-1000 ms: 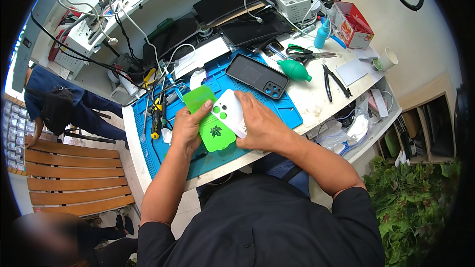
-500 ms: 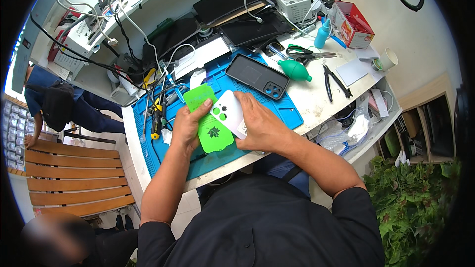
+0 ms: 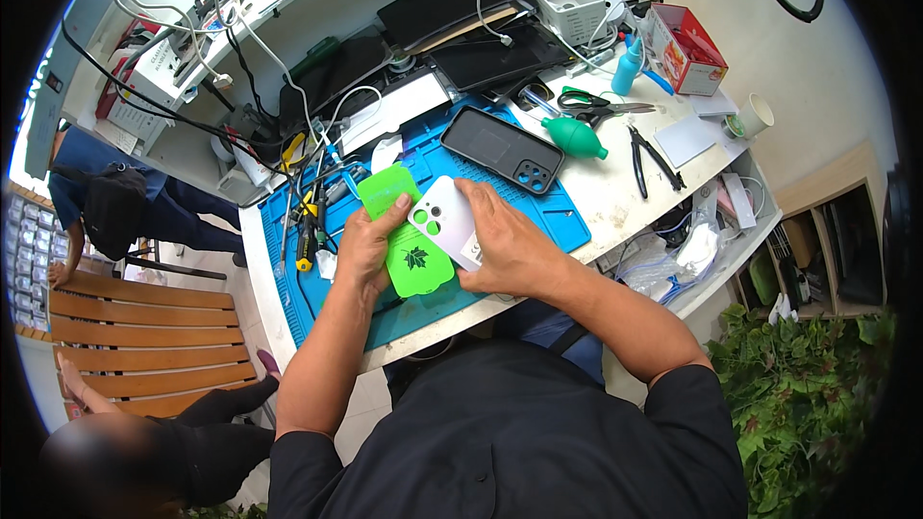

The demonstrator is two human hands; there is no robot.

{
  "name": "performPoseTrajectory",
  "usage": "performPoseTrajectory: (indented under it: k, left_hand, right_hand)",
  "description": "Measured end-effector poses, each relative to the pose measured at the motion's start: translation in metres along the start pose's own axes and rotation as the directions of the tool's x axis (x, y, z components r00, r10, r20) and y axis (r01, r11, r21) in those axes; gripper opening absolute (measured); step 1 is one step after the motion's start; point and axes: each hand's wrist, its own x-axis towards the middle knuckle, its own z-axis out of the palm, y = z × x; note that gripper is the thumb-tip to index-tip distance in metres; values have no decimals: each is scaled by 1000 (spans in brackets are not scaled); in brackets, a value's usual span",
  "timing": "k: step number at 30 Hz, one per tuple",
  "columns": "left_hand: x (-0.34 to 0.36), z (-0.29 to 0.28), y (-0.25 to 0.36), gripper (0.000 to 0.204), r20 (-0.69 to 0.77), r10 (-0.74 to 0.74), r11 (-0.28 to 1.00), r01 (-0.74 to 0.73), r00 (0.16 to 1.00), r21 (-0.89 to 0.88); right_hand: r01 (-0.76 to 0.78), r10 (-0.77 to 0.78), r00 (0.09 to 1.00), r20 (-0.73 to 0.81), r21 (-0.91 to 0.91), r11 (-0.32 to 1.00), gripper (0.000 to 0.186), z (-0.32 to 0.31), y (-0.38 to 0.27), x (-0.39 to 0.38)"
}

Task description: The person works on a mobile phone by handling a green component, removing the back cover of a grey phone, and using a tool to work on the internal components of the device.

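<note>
Over the front of the blue work mat [image 3: 562,216], my left hand [image 3: 367,242] grips a bright green phone-shaped sheet [image 3: 409,274] with a dark leaf figure, thumb on its face. My right hand [image 3: 510,242] is closed round a pale white phone back panel [image 3: 450,211] with camera openings at its upper left corner. Green shows through two of these openings, where the panel overlaps the sheet. My right fingers hide part of the panel's right side. Beyond my right hand, a black phone case [image 3: 500,147] lies inside up on the mat.
Screwdrivers [image 3: 306,231] lie at the mat's left. To the right are a green air blower [image 3: 575,137], scissors [image 3: 601,108], black pliers [image 3: 654,161] and a blue bottle [image 3: 627,67]. Dark screens [image 3: 452,5] stand behind. Two people are at left, near a slatted wooden bench [image 3: 144,327].
My hands, the green sheet and the panel hold nearly the same place. At the lower left, a person has shifted, and an arm and a leg now show by the bench.
</note>
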Motion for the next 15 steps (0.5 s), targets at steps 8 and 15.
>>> performPoseTrajectory:
  k: [8,15]
  left_hand:
    - [2,-4,0,25,36,4,1000,-5,999,17]
    - [4,-5,-1,26,43,58,996,-61,997,64]
  right_hand:
    - [45,-46,999,14,50,998,114,-8,-4,5]
    - [15,-19,995,102,35,999,112,-15,-7,18]
